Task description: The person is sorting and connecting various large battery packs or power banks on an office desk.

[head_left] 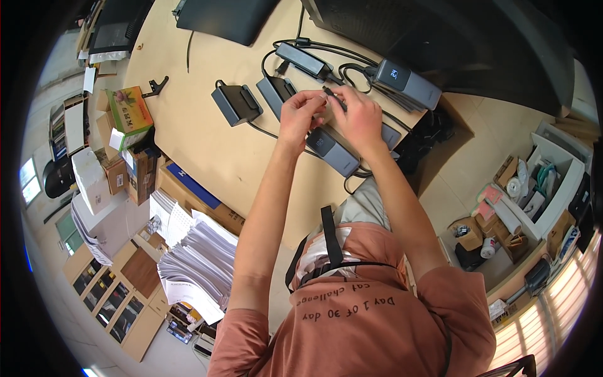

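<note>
Over the right part of the wooden table, both of my hands meet close together. My right hand is closed on a black cable, its plug end showing past the fingertips. My left hand is pinched just beside it; whatever its fingers hold is hidden. Right below lies a grey-and-black power bank with a lit display. Another power bank, also lit, sits at the far right. Black charging blocks stand left of my hands, and a longer dark block lies beyond them.
Tangled black cables run between the devices. A large dark monitor rises at the far right, and a dark laptop lies at the far edge. Stacked papers and boxes stand left; an open drawer is right.
</note>
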Demonstrator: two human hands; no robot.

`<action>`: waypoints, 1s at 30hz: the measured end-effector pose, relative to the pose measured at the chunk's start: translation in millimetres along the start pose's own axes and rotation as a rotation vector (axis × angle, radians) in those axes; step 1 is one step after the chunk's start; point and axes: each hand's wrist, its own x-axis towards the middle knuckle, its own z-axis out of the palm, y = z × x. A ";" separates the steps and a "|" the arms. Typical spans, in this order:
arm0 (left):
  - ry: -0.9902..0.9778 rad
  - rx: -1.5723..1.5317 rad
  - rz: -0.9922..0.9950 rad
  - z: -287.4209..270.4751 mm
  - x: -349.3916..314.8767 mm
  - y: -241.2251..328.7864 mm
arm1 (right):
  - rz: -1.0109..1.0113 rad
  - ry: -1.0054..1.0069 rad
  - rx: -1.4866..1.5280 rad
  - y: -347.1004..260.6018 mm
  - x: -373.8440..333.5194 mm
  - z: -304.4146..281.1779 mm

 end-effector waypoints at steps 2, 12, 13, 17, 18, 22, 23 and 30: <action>0.043 0.286 0.183 -5.7 6.2 3.5 | 0.093 0.007 0.075 8.3 5.5 4.1; 0.205 1.122 0.818 -35.5 84.2 44.8 | -0.052 0.067 -0.141 22.1 35.1 27.7; 0.155 1.009 0.759 -31.3 87.1 45.3 | -0.061 0.089 -0.119 26.7 36.3 28.3; 0.189 1.086 0.738 -18.8 85.1 38.3 | -0.084 0.100 -0.068 33.6 34.6 28.9; 0.188 1.087 0.739 -19.3 84.5 39.6 | -0.080 0.108 -0.032 33.0 33.9 29.2; 0.175 1.116 0.664 -21.3 83.6 44.8 | -0.101 0.125 0.032 32.9 33.3 29.8; 0.167 1.117 0.645 -21.6 83.5 45.5 | -0.103 0.126 0.031 32.7 33.7 30.6; 0.179 1.184 0.659 -22.3 81.3 47.8 | -0.200 0.064 -0.039 35.7 39.7 32.9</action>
